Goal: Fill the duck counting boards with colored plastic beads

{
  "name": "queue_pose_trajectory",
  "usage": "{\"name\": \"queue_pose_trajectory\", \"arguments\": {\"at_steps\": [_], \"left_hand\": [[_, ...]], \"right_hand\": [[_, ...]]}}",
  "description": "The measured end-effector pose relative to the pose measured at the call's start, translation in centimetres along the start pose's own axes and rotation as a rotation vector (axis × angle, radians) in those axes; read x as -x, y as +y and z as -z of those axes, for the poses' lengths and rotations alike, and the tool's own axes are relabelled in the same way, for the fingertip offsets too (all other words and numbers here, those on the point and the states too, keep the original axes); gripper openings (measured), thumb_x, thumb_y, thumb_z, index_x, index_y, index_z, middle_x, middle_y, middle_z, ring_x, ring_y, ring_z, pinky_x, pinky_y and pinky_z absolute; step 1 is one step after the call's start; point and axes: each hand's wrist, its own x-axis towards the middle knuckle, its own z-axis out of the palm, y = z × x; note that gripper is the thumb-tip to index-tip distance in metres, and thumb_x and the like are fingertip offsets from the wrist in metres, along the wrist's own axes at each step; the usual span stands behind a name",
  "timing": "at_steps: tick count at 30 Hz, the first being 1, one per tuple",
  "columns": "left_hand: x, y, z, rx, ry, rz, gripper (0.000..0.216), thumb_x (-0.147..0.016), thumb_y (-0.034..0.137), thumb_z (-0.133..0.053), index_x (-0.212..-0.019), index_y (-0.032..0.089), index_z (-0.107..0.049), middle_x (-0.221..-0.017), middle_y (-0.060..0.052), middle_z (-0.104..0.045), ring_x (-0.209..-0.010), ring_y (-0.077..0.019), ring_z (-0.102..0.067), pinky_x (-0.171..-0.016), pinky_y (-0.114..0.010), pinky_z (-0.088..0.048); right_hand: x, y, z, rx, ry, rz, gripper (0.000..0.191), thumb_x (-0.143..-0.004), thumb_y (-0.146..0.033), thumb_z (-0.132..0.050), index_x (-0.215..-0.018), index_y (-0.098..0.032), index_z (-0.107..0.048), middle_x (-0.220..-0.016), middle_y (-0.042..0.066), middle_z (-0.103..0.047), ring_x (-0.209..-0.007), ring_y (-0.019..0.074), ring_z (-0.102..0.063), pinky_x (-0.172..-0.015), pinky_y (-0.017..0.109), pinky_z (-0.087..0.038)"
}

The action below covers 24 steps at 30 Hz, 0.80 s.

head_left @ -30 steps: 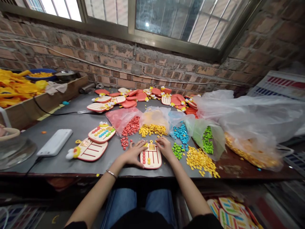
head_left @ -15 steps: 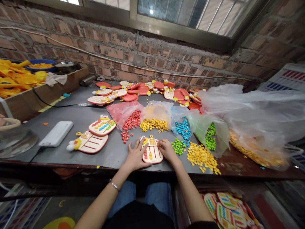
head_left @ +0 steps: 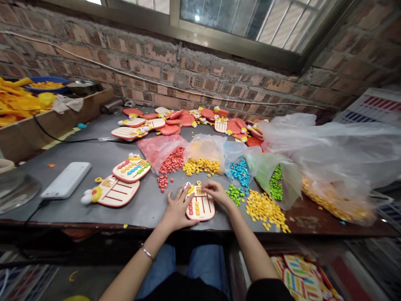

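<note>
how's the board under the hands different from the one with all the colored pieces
The board under the hands holds a few red and yellow pieces, while the filled board carries rows of red, yellow, blue and green. The left hand and right hand touch the first; nothing touches the filled board. The first sits straight on, the filled board slants. Both are cream with red rims and duck heads.

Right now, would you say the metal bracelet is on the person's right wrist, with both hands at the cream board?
No, the bracelet is on the left wrist in the head view; the left hand and right hand are at the cream board.
</note>
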Motion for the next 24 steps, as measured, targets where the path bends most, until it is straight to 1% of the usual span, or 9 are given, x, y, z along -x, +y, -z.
{"name": "queue_pose_trajectory", "arguments": {"at_steps": [2,3,6,9,13,16,19,22,24], "left_hand": [[0.0,0.0,0.0,0.020,0.002,-0.004,0.094,-0.064,0.067,-0.068,-0.145,0.028,-0.039,-0.159,-0.011,-0.017,-0.142,-0.0402,-0.018,-0.108,-0.065,-0.007],[0.0,0.0,0.1,0.027,0.002,-0.006,0.092,-0.065,0.067,-0.067,-0.144,0.028,-0.040,-0.159,-0.011,-0.017,-0.142,-0.0400,-0.018,-0.108,-0.065,-0.007],[0.0,0.2,0.5,0.029,-0.012,0.002,0.091,-0.064,0.064,-0.070,-0.143,0.029,-0.042,-0.159,-0.011,-0.018,-0.142,-0.0409,-0.017,-0.108,-0.065,-0.007],[-0.2,0.3,0.8,0.011,-0.038,0.013,0.091,-0.061,0.062,-0.073,-0.141,0.028,-0.044,-0.159,-0.012,-0.019,-0.142,-0.0420,-0.017,-0.108,-0.065,-0.009],[-0.2,0.3,0.7,-0.005,-0.044,0.008,0.093,-0.060,0.062,-0.074,-0.142,0.028,-0.044,-0.159,-0.012,-0.018,-0.142,-0.0422,-0.016,-0.107,-0.065,-0.011],[-0.3,0.2,0.7,-0.007,-0.048,0.005,0.091,-0.062,0.062,-0.073,-0.141,0.028,-0.044,-0.159,-0.012,-0.017,-0.143,-0.0423,-0.015,-0.108,-0.065,-0.010],[-0.3,0.3,0.8,-0.011,-0.058,0.011,0.089,-0.062,0.061,-0.073,-0.141,0.028,-0.045,-0.159,-0.011,-0.017,-0.142,-0.0427,-0.016,-0.108,-0.065,-0.010],[-0.3,0.5,1.0,-0.017,-0.063,0.018,0.090,-0.061,0.061,-0.074,-0.140,0.028,-0.046,-0.159,-0.011,-0.018,-0.142,-0.0429,-0.016,-0.108,-0.065,-0.010],[-0.4,0.6,1.1,-0.022,-0.065,0.021,0.089,-0.062,0.061,-0.074,-0.140,0.028,-0.046,-0.159,-0.010,-0.018,-0.142,-0.0424,-0.017,-0.108,-0.065,-0.010]], "right_hand": [[-1.7,1.2,0.7,0.204,0.197,-0.045,0.014,-0.085,-0.023,-0.059,-0.090,-0.015,-0.069,-0.093,0.009,-0.065,-0.088,0.0201,-0.061,-0.079,0.033,-0.050],[-2.6,1.8,0.9,0.314,0.234,-0.056,0.014,-0.084,-0.018,-0.058,-0.091,-0.015,-0.070,-0.098,0.010,-0.063,-0.091,0.0207,-0.060,-0.082,0.035,-0.049],[-4.6,2.9,1.2,0.496,0.201,-0.072,0.016,-0.080,-0.008,-0.055,-0.082,-0.015,-0.069,-0.098,0.010,-0.062,-0.091,0.0206,-0.058,-0.087,0.037,-0.048],[-4.5,2.9,1.3,0.406,0.242,-0.048,0.015,-0.080,-0.008,-0.053,-0.079,-0.016,-0.066,-0.091,0.008,-0.061,-0.079,0.0182,-0.059,-0.076,0.033,-0.052],[-1.4,1.7,0.8,0.170,0.356,0.030,0.008,-0.083,-0.019,-0.058,-0.087,-0.018,-0.065,-0.092,0.007,-0.061,-0.078,0.0176,-0.061,-0.068,0.030,-0.053],[0.8,0.9,-0.3,0.186,0.299,0.059,0.008,-0.087,-0.020,-0.057,-0.084,-0.019,-0.065,-0.088,0.006,-0.063,-0.083,0.0185,-0.061,-0.074,0.031,-0.052],[1.8,0.8,-1.2,0.329,0.249,0.037,0.013,-0.086,-0.014,-0.056,-0.080,-0.019,-0.066,-0.087,0.007,-0.065,-0.086,0.0200,-0.059,-0.080,0.034,-0.048],[2.1,0.8,-1.1,0.450,0.214,0.048,0.014,-0.084,-0.011,-0.059,-0.077,-0.019,-0.066,-0.090,0.008,-0.065,-0.090,0.0222,-0.056,-0.082,0.036,-0.046],[2.4,0.6,-0.7,0.452,0.161,0.067,0.014,-0.085,-0.011,-0.059,-0.076,-0.019,-0.067,-0.088,0.008,-0.064,-0.089,0.0219,-0.055,-0.080,0.035,-0.046]]}}
